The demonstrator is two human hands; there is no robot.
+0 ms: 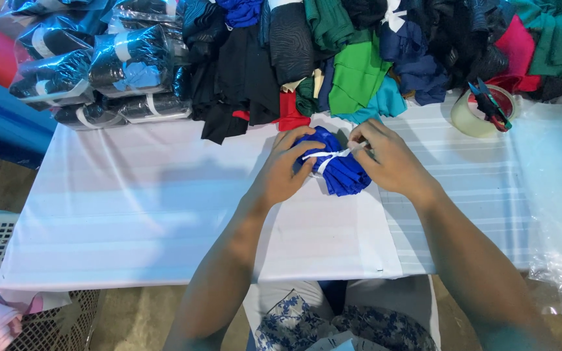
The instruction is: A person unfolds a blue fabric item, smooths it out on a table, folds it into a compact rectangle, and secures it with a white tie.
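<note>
We note a blue cloth bundle on the white table, centre, slightly toward 12 o'clock. Left hand cupped over its 9 o'clock side, grasping it. Right hand at 3 o'clock, fingers pinching the white tie strip across the bundle. Heaped fabrics at 12 o'clock; tape roll at 2 o'clock

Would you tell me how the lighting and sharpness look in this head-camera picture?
Head view: even, soft light; faint arm shadows on the white table cover; glare on the plastic-wrapped bundles; left hand, right hand and blue cloth bundle sharp; edges slightly bowed.
</note>
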